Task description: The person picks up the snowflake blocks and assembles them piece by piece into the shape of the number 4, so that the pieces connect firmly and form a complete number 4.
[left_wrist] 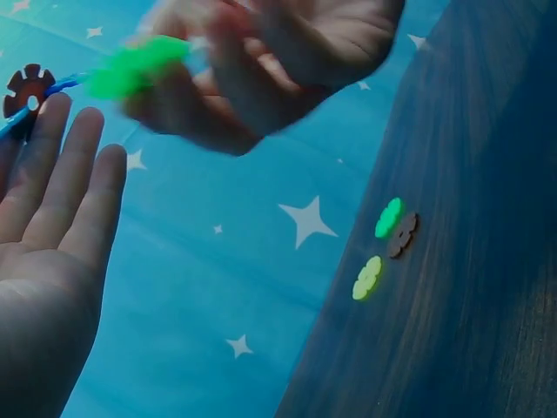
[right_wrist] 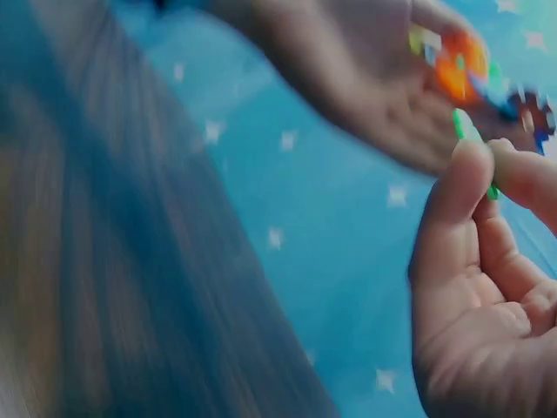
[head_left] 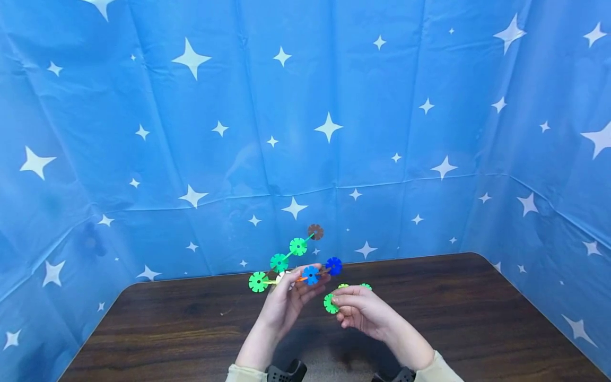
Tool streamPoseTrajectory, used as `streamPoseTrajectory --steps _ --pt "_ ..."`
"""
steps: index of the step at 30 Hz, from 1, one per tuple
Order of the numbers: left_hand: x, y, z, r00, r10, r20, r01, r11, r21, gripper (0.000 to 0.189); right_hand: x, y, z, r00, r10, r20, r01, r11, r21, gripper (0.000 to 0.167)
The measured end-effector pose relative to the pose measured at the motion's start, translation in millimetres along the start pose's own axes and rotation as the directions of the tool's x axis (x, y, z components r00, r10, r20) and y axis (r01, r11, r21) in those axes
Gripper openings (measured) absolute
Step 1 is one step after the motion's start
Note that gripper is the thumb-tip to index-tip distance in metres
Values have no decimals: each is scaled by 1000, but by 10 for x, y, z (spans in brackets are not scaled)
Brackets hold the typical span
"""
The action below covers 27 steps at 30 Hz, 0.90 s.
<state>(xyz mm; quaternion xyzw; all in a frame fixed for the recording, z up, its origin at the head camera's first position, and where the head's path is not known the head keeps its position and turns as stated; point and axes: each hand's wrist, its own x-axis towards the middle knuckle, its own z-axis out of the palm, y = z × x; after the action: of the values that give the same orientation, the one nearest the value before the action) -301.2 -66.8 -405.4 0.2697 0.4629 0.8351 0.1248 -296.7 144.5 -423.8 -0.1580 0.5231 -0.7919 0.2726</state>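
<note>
My left hand (head_left: 285,303) holds up a joined chain of notched plastic discs, its thumb over a white disc (head_left: 281,278). Green discs (head_left: 258,281) and a brown disc (head_left: 315,232) stretch along the chain's far side; a light blue disc (head_left: 311,275) and a dark blue disc (head_left: 334,266) are on its right. The left fingers (left_wrist: 80,187) look fairly straight behind the chain. Between thumb and forefinger, my right hand (head_left: 366,312) pinches a single green disc (head_left: 330,303) by its edge, apart from the chain. That disc is edge-on in the right wrist view (right_wrist: 465,127).
On the dark wooden table (head_left: 181,323), beyond my right hand, lie a loose green disc (left_wrist: 390,218), a brown disc (left_wrist: 403,235) and a yellow disc (left_wrist: 367,279). A blue curtain (head_left: 305,159) with white stars hangs behind and along both sides.
</note>
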Motion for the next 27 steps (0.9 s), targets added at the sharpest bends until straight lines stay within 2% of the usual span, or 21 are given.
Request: streamPoseTrajectory --steps 3,6,9,13,19,25,27 --pt "-5 4 -1 1000 -2 0 2 1000 5 39 31 10 147 996 -11 92 0 992 125 22" --pt "-9 10 -1 1000 -12 -1 12 1000 13 39 56 21 250 991 -29 131 0 976 219 33" --pt "-15 18 3 1000 -13 4 13 1000 25 41 73 24 310 987 -39 153 -13 946 323 39" --pt "-24 29 16 1000 -3 20 3 1000 29 42 95 19 356 986 -21 166 -56 894 445 38" --pt "-29 21 36 1000 -8 24 7 999 35 42 117 27 396 981 -11 193 -97 835 541 39" --pt "-23 -3 31 999 17 47 -17 1000 12 43 120 52 456 978 -7 208 -134 746 652 24" --pt "-21 -11 25 998 24 54 -24 1000 0 43 121 64 480 975 -18 223 -139 731 668 24"
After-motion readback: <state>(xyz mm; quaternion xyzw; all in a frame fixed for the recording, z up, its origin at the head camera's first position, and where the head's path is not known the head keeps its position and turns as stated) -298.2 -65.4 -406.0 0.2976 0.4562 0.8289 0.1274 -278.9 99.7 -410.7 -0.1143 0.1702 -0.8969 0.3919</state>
